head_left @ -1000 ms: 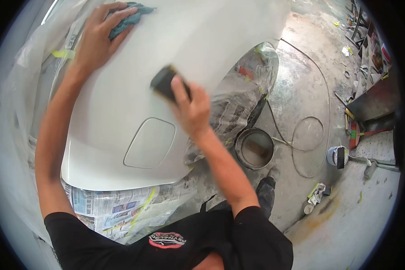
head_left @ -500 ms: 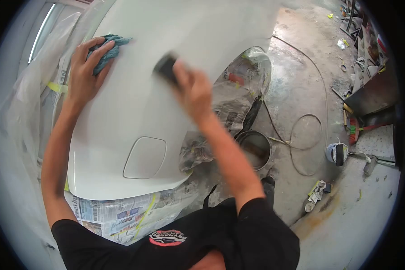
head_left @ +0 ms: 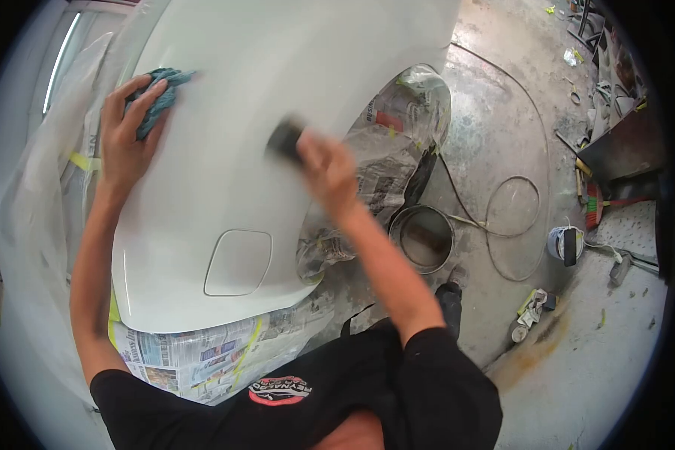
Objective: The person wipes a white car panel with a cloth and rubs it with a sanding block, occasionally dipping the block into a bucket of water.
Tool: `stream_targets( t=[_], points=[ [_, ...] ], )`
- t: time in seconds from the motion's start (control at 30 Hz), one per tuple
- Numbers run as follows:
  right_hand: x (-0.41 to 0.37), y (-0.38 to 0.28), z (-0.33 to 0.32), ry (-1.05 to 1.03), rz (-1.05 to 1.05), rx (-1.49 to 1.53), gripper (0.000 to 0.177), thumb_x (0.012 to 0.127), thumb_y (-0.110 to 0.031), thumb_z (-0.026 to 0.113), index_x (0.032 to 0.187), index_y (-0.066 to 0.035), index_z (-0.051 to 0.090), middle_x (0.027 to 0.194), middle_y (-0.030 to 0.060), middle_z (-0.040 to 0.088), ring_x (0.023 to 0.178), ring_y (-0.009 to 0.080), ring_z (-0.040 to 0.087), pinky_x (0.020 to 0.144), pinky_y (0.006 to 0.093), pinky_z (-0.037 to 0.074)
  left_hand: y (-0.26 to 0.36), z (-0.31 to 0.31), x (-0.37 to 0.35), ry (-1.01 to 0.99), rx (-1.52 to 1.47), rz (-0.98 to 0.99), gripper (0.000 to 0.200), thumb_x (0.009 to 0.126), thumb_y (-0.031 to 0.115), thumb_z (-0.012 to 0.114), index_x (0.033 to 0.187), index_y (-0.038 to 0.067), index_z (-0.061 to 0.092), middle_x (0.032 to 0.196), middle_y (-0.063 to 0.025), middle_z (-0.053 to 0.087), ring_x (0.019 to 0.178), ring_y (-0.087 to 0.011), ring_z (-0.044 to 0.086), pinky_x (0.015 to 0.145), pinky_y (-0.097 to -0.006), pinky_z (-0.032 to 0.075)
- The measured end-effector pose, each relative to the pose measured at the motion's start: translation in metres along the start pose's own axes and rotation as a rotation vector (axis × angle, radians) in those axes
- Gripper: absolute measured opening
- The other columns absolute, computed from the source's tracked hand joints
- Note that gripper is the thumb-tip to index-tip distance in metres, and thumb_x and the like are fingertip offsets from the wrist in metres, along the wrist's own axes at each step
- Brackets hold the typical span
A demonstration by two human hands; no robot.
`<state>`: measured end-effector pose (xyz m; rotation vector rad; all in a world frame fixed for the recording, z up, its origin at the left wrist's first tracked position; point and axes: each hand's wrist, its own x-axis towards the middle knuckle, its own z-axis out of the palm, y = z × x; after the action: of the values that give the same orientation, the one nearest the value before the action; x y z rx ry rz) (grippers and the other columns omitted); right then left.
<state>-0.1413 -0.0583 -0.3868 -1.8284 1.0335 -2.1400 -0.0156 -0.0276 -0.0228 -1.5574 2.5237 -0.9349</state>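
While left fingers (head_left: pixel 144 106) clutch teal cloth (head_left: pixel 161 105) on white panel (head_left: pixel 202 180), right fingers (head_left: pixel 313 151) grip dark block (head_left: pixel 283 140).

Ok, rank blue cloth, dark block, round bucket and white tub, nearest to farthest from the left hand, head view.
1. Blue cloth, in the left hand.
2. Dark block, in the right hand.
3. Round bucket, floor, right side.
4. White tub, farther right.

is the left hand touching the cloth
Touching. The head view shows the left hand gripping the cloth, whose bunched folds poke out from its grasp.
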Motion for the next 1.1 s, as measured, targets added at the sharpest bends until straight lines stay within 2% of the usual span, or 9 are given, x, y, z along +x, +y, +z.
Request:
stream_targets(
  t=[0.1, 0.2, 0.33, 0.47, 0.6, 0.67, 0.8, 0.9, 1.1],
  points=[
    [0.095, 0.108, 0.008, 0.036, 0.505, 0.096, 0.065, 0.093, -0.026, 0.073, 0.150, -0.008, 0.047, 0.127, 0.0250, 0.061, 0.110, 0.0432, 0.062, 0.096, 0.0479, 0.051, 0.000, 0.000, -0.001, -0.007, -0.012, -0.016, 0.049, 0.083, 0.001, 0.078, 0.130, 0.012, 0.070, 0.131, -0.0119, 0.062, 0.121, -0.0313, 0.059, 0.102, -0.0406, 0.049],
    [0.117, 0.123, 0.006, -0.002, 0.738, 0.026, 0.068, 0.094, -0.028, 0.073, 0.151, -0.007, 0.044, 0.125, 0.0280, 0.059, 0.108, 0.0447, 0.062, 0.096, 0.0497, 0.051, -0.001, -0.001, 0.000, -0.012, -0.017, 0.001, 0.048, 0.084, 0.001, 0.078, 0.129, 0.012, 0.071, 0.131, -0.0123, 0.062, 0.121, -0.0314, 0.059, 0.102, -0.0407, 0.049],
    [0.030, -0.004, -0.013, -0.043, 0.419, 0.148, 0.071, 0.089, -0.020, 0.078, 0.151, -0.009, 0.046, 0.121, 0.0246, 0.061, 0.102, 0.0424, 0.062, 0.090, 0.0485, 0.052, 0.001, -0.003, 0.001, -0.007, -0.013, -0.015, 0.047, 0.084, 0.001, 0.078, 0.129, 0.012, 0.071, 0.131, -0.0124, 0.062, 0.121, -0.0310, 0.059, 0.102, -0.0407, 0.049],
    [0.037, 0.040, -0.008, -0.002, 0.368, 0.131, 0.071, 0.088, -0.019, 0.079, 0.150, -0.006, 0.047, 0.120, 0.0205, 0.063, 0.107, 0.0420, 0.061, 0.092, 0.0493, 0.051, 0.000, -0.001, -0.002, -0.007, -0.018, -0.021, 0.048, 0.084, 0.001, 0.078, 0.130, 0.012, 0.070, 0.131, -0.0121, 0.062, 0.121, -0.0308, 0.059, 0.102, -0.0406, 0.049],
    [0.112, 0.130, -0.001, -0.028, 0.797, 0.087, 0.067, 0.094, -0.028, 0.072, 0.150, -0.004, 0.045, 0.130, 0.0275, 0.057, 0.119, 0.0448, 0.059, 0.101, 0.0477, 0.049, 0.003, -0.002, 0.001, -0.017, -0.005, -0.013, 0.048, 0.084, 0.000, 0.078, 0.131, 0.012, 0.070, 0.132, -0.0118, 0.061, 0.121, -0.0308, 0.059, 0.102, -0.0404, 0.049],
    [0.100, 0.122, 0.007, 0.029, 0.716, 0.029, 0.067, 0.094, -0.028, 0.072, 0.151, -0.006, 0.045, 0.130, 0.0261, 0.058, 0.117, 0.0449, 0.059, 0.100, 0.0477, 0.050, -0.002, 0.000, -0.001, -0.014, 0.003, 0.000, 0.048, 0.084, 0.000, 0.078, 0.131, 0.012, 0.070, 0.132, -0.0120, 0.061, 0.121, -0.0308, 0.059, 0.102, -0.0403, 0.049],
    [0.038, -0.012, -0.014, -0.039, 0.337, 0.116, 0.076, 0.088, -0.021, 0.077, 0.155, -0.010, 0.043, 0.123, 0.0216, 0.061, 0.107, 0.0410, 0.063, 0.092, 0.0481, 0.052, -0.003, -0.002, -0.001, -0.047, 0.019, -0.004, 0.049, 0.086, -0.005, 0.074, 0.133, 0.008, 0.068, 0.134, -0.0145, 0.060, 0.125, -0.0318, 0.059, 0.104, -0.0403, 0.049],
    [0.046, 0.032, -0.003, -0.022, 0.230, 0.106, 0.079, 0.085, -0.019, 0.079, 0.155, -0.011, 0.043, 0.115, 0.0193, 0.062, 0.099, 0.0381, 0.063, 0.086, 0.0474, 0.052, -0.002, 0.000, -0.001, -0.012, -0.038, -0.018, 0.048, 0.084, -0.001, 0.077, 0.130, 0.012, 0.070, 0.132, -0.0120, 0.061, 0.121, -0.0307, 0.059, 0.101, -0.0399, 0.050],
    [0.127, 0.116, 0.010, 0.011, 0.591, -0.023, 0.066, 0.092, -0.029, 0.073, 0.149, -0.007, 0.046, 0.116, 0.0267, 0.063, 0.100, 0.0441, 0.063, 0.086, 0.0514, 0.052, 0.000, -0.001, 0.000, -0.013, -0.023, -0.016, 0.048, 0.084, -0.001, 0.078, 0.130, 0.012, 0.071, 0.131, -0.0120, 0.062, 0.122, -0.0304, 0.059, 0.101, -0.0397, 0.050]
  ],
)
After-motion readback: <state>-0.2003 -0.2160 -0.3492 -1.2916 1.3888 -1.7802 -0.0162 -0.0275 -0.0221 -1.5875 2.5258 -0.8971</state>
